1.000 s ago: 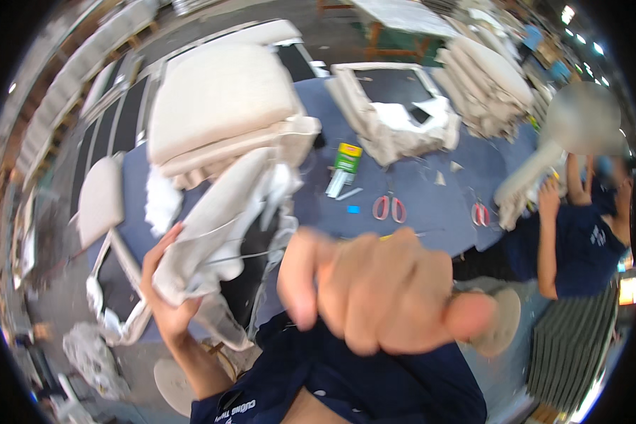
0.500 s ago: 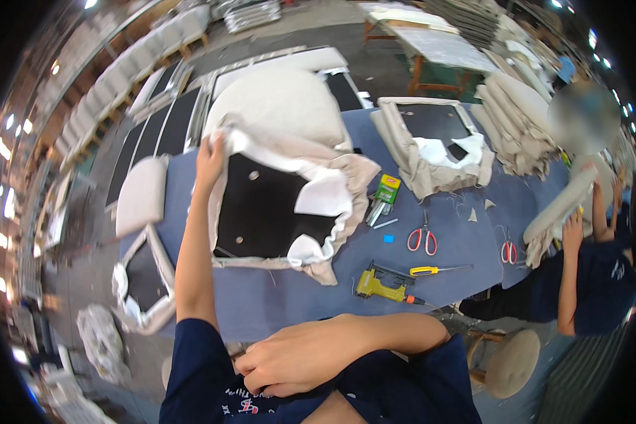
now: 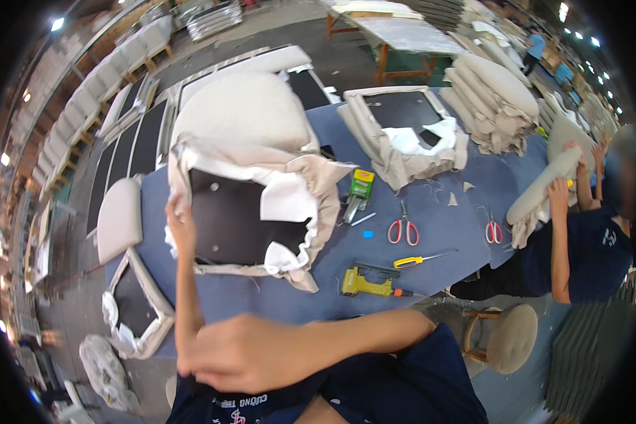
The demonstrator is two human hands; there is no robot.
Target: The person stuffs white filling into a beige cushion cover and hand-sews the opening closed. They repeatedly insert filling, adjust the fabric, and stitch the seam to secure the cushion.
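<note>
Since half a second ago the left hand (image 3: 179, 225) is sitting lower on the left edge of the upturned seat cushion with a black board underside and beige fabric wrapped round it (image 3: 244, 212), and the right forearm is lying across the lower view with the right hand (image 3: 237, 353) closer to the body.

The left hand is gripping the loose beige fabric at the cushion's left rim. The right hand is hanging near the chest, touching nothing; whether it is clenched or relaxed I cannot tell, as it is blurred.

The step in hand looks like pulling the cover taut over the board before fastening. The next move would probably call for the yellow staple gun (image 3: 367, 280), lying on the blue table (image 3: 431, 205) just in front of the cushion's lower right corner, while the left hand keeps tension.

The cushion is lying padded side down on the table's left half, its fabric puckered along the right and bottom edges, with white lining flaps folding over the black board.
</note>
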